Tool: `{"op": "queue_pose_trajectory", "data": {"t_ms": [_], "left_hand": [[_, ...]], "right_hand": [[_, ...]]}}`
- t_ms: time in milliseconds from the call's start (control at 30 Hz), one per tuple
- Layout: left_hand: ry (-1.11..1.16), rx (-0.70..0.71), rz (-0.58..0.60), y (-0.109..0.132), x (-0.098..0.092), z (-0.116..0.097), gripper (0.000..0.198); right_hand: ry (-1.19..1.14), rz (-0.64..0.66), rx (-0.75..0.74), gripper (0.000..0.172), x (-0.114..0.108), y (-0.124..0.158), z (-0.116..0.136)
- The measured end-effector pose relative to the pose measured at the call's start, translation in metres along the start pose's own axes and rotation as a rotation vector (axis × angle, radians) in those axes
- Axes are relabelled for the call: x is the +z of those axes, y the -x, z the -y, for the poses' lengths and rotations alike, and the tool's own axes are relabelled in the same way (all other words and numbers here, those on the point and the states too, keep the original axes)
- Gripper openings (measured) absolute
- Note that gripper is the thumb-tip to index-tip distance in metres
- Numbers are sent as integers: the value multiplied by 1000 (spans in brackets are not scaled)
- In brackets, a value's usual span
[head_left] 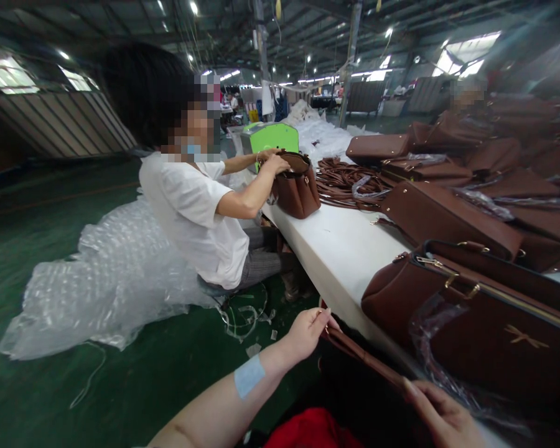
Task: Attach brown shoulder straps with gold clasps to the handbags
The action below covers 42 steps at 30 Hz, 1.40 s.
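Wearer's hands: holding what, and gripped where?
Narrow brown leather-like strap: left hand pinches its far end, right hand pinches it nearer the wearer.

No lettering, label or number can be read.

At lower middle, the left hand is seemingly covering one end of a strap. The bottom edge is cutting off the right hand; the right edge, a large bag. Upper-right bags are blurring.
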<state>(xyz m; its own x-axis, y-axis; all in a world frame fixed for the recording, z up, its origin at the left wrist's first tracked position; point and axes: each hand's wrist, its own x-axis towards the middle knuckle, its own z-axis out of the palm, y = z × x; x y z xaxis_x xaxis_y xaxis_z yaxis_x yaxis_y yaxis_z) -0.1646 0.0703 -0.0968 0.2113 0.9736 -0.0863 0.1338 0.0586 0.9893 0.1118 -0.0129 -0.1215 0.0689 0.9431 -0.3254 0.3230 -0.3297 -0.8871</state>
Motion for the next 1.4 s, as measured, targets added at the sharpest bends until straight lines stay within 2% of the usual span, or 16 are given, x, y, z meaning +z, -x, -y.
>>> {"op": "queue_pose_trajectory", "data": {"t_ms": [133, 233, 300, 367, 467, 633, 700, 733, 800, 867, 967, 1067, 1133, 1233, 1300, 1400], "left_hand": [[162, -112, -75, 8, -2, 10, 58], [433, -204, -39, 13, -3, 10, 56], [512, -238, 11, 16, -7, 9, 54], [411, -233, 89, 17, -13, 9, 53], [23, -143, 275, 16, -26, 12, 49], [-532, -10, 571, 14, -37, 12, 26], [-662, 56, 627, 17, -32, 9, 26], [-698, 100, 644, 19, -26, 9, 33], [-714, 158, 660, 25, -9, 8, 52], [-695, 135, 652, 31, 13, 12, 49], [-523, -20, 603, 33, 42, 21, 19], [-109, -291, 667, 26, 49, 26, 25], [74, -372, 742, 20, 40, 22, 40], [145, -358, 822, 15, 12, 8, 53], [167, -376, 817, 15, -10, -1, 56], [180, -387, 727, 16, -37, -3, 57]], "right_hand": [[28, 14, -17, 48, 9, 1, 7], [41, 77, -71, 46, 17, 4, 14], [72, 116, -126, 44, 23, 7, 20], [112, 166, -150, 43, 29, 8, 25], [140, 219, -135, 40, 34, 6, 31], [116, 205, -128, 37, 38, 2, 34], [130, 200, -126, 33, 41, 3, 34], [139, 195, -124, 32, 44, 3, 34], [149, 179, -122, 30, 47, 2, 34], [134, 166, -130, 32, 47, 1, 36], [96, 179, -169, 38, 37, -2, 44], [110, 186, -239, 37, 18, -3, 51], [249, 150, -302, 44, 7, -4, 51], [588, 143, -342, 65, -7, -9, 39], [755, 175, -292, 58, -15, -14, 29], [859, 190, -197, 41, -26, -16, 20]]}}
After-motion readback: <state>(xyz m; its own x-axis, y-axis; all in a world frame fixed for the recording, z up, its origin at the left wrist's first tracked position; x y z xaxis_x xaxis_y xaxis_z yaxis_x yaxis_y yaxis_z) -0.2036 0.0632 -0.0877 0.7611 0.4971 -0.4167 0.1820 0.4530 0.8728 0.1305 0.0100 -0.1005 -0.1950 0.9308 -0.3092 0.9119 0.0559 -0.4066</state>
